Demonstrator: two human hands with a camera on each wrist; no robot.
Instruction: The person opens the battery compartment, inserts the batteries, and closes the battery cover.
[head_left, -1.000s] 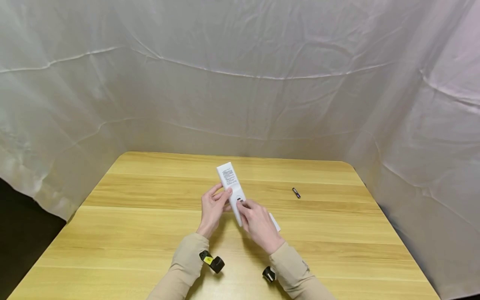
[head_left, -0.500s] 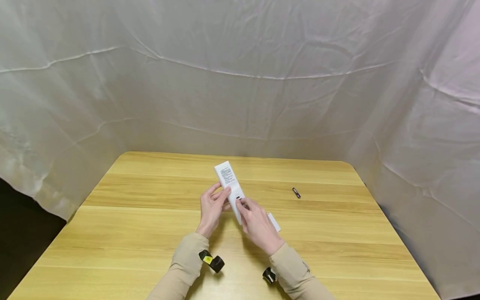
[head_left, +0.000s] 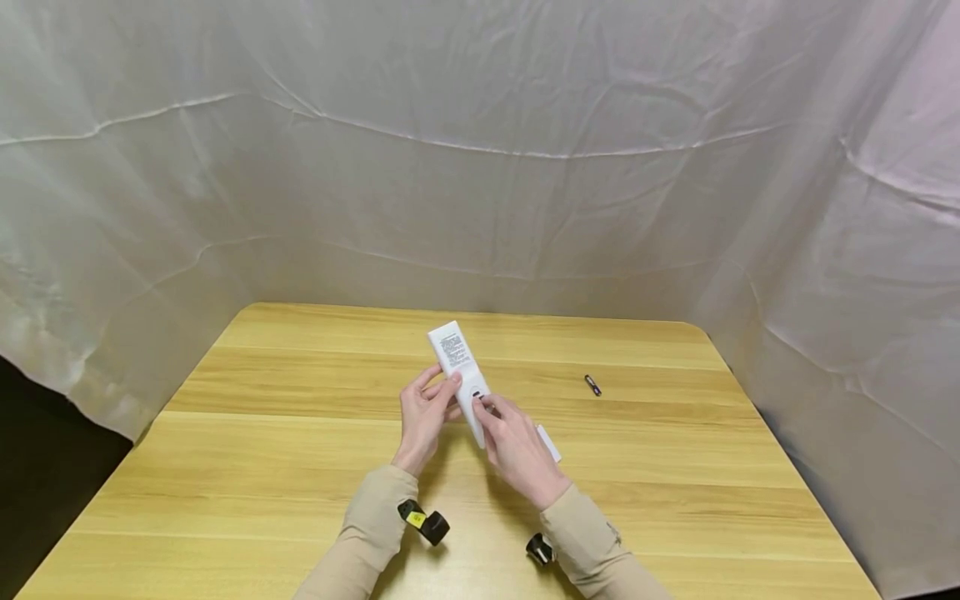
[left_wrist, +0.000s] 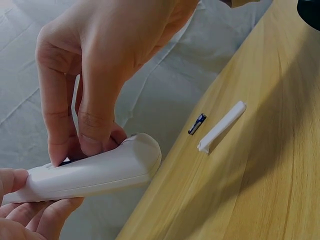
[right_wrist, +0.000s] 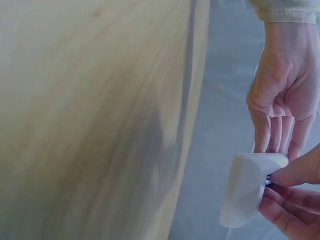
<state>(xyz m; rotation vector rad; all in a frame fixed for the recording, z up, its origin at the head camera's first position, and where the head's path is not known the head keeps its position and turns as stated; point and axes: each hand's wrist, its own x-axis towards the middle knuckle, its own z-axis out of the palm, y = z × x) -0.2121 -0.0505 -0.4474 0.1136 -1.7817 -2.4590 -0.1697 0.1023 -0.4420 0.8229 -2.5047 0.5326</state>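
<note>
Below the remote point(head_left: 458, 357), one wooden tabletop point(head_left: 247, 467). At the remote, one left hand point(head_left: 423, 413), bent inward, thumb above and fingers beneath, grip wrapped around the remote; one right hand point(head_left: 521, 448), angled down over its uncovered back, thumb and fingertips touching it; cannot tell whether pinching anything. One remote, held tilted, printed back facing up. Just right of its lower end, one white cover point(head_left: 551, 445); farther right, one small battery point(head_left: 592, 385).
</note>
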